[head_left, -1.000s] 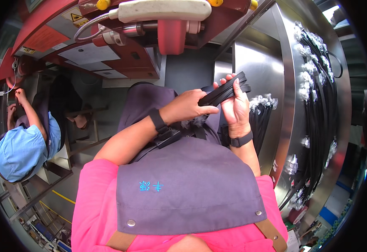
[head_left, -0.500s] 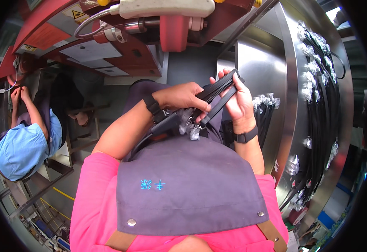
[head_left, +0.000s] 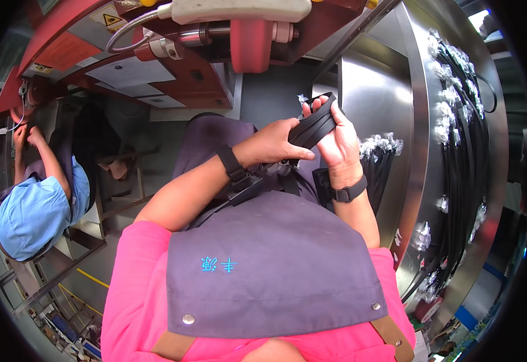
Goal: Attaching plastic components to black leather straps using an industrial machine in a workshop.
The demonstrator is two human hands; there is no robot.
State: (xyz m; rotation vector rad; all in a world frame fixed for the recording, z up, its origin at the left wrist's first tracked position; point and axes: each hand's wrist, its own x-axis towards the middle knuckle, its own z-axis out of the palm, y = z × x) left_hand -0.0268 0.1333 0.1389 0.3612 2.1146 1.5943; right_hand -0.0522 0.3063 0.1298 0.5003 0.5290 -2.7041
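Observation:
Between my two hands is a bundle of flat black straps, held slanting above my lap. My left hand grips its lower left part, the thumb lying across the straps. Fingers and thumb of my right hand close round the upper right end, with the palm turned up. A small piece of clear plastic wrap shows at the bundle's upper end. The lower end of the straps is mostly hidden behind my left hand. Beside my right wrist hangs another bunch of black straps with plastic-wrapped ends.
A red machine with a wheel stands ahead of me. On my right, a metal table adjoins a tray holding many black straps with wrapped ends. A co-worker in a blue shirt sits at the left.
The bundle has turned in my hands: its plastic-wrapped ends hung below my left hand before, and now wrap shows at the upper end. The straps look more curved and gathered.

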